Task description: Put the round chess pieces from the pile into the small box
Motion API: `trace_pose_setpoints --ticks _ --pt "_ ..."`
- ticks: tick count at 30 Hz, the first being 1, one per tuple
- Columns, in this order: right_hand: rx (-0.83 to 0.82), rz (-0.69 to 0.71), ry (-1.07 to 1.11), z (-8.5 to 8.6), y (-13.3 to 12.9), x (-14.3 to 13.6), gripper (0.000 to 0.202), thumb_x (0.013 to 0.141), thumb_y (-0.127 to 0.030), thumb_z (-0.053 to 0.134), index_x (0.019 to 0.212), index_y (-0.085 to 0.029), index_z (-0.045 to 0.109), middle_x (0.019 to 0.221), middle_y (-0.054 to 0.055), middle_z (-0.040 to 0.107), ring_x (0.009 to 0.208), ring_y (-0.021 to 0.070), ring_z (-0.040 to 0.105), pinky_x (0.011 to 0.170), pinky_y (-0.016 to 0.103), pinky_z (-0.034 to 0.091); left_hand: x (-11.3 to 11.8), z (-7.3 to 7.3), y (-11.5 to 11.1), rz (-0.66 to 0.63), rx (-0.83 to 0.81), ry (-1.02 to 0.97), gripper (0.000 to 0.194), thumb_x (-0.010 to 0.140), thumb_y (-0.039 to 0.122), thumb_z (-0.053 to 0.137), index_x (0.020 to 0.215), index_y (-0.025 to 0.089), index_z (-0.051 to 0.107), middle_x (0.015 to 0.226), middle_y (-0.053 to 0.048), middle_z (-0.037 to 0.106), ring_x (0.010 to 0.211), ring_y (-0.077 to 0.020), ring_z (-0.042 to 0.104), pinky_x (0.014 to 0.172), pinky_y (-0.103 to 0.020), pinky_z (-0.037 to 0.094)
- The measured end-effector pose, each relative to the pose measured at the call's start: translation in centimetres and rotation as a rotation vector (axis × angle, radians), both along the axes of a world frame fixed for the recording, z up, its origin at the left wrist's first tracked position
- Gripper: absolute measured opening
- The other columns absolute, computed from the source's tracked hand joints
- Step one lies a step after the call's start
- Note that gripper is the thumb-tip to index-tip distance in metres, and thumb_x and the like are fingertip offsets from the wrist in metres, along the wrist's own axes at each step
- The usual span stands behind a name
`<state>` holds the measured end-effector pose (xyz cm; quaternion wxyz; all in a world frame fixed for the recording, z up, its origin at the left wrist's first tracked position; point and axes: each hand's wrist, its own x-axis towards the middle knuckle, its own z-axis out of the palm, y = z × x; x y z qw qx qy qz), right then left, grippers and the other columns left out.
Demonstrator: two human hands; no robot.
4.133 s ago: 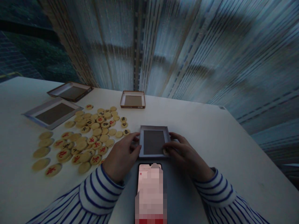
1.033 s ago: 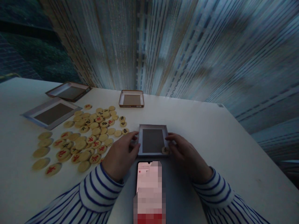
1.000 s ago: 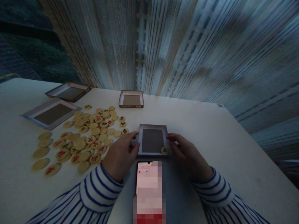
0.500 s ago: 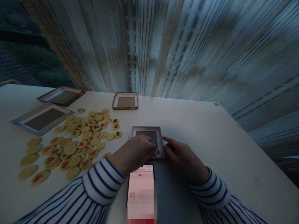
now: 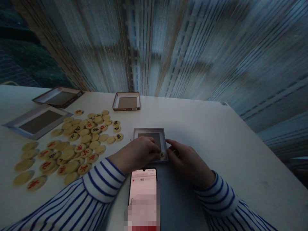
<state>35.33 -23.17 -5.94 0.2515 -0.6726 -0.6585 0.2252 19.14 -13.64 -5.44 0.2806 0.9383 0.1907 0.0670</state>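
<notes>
A small grey box tray (image 5: pixel 149 130) lies in front of me, with a round wooden piece bearing a black character (image 5: pixel 162 156) in its near right corner. My left hand (image 5: pixel 139 152) reaches over the tray, fingers curled down beside that piece; whatever its fingertips hold, if anything, is hidden. At the tray's right wall is my right hand (image 5: pixel 186 160), its fingertips near the edge, thumb and index finger a little apart and nothing seen between them. To the left spreads a heap of round wooden pieces (image 5: pixel 86 139), some with red or black characters.
Just below the tray lies a phone (image 5: pixel 143 189) with a lit screen. A brown-rimmed box (image 5: pixel 126 109) stands at the back. Another brown-rimmed box (image 5: pixel 68 104) and a larger grey tray (image 5: pixel 21 132) lie at the back left. A striped curtain (image 5: pixel 163 48) hangs behind the table (image 5: pixel 228 144).
The view has shifted slightly, so the table's contents appear a little further left. Both hands remain at the small tray, in nearly the same pose.
</notes>
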Motion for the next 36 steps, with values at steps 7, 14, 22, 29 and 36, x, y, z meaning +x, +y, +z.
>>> trace_pose_setpoints --ticks 7,14,22,29,36 --pt "0.009 0.001 0.014 -0.1 0.0 -0.1 0.035 0.086 -0.021 0.042 0.118 -0.017 0.055 0.080 0.006 0.069 0.069 0.0157 0.064 0.061 0.028 0.047 0.0 -0.2 0.0 0.025 -0.021 -0.008 0.019 0.082 0.023 0.053 0.085 0.020 0.072 0.078 -0.002 0.061 0.066 -0.0118 0.057 0.061 -0.023 0.040" --pt "-0.003 -0.006 -0.004 0.1 0.0 -0.2 0.036 0.085 -0.020 0.041 0.118 -0.016 0.054 0.081 0.007 0.070 0.070 0.0162 0.064 0.062 0.028 0.047 0.0 -0.2 -0.1 0.011 -0.020 -0.025 0.018 0.083 0.022 0.054 0.081 0.019 0.072 0.076 -0.001 0.060 0.065 -0.0106 0.057 0.060 -0.021 0.039" --pt "-0.025 -0.007 -0.004 0.2 0.0 -0.1 0.036 0.086 -0.021 0.041 0.120 -0.014 0.053 0.086 0.008 0.070 0.074 0.0177 0.064 0.064 0.030 0.047 0.0 0.0 0.0 -0.013 -0.002 -0.005 0.022 0.085 0.025 0.050 0.083 0.019 0.071 0.076 -0.002 0.060 0.066 -0.0112 0.056 0.059 -0.022 0.038" --pt "0.011 0.001 -0.007 -0.1 0.0 0.0 0.033 0.085 -0.020 0.042 0.116 -0.017 0.056 0.081 0.006 0.069 0.070 0.0159 0.064 0.062 0.027 0.046 -0.1 0.7 -0.4 0.032 0.044 0.017 0.025 0.087 0.029 0.047 0.084 0.019 0.070 0.077 -0.003 0.061 0.066 -0.0123 0.056 0.058 -0.022 0.039" --pt "-0.003 -0.005 -0.004 0.2 -0.1 -0.1 0.036 0.086 -0.023 0.043 0.120 -0.016 0.053 0.084 0.007 0.070 0.073 0.0173 0.063 0.064 0.030 0.047 -3.6 1.1 -1.2 0.415 0.302 0.016 0.031 0.089 0.028 0.037 0.096 0.015 0.065 0.087 -0.009 0.063 0.079 -0.0206 0.059 0.071 -0.033 0.046"
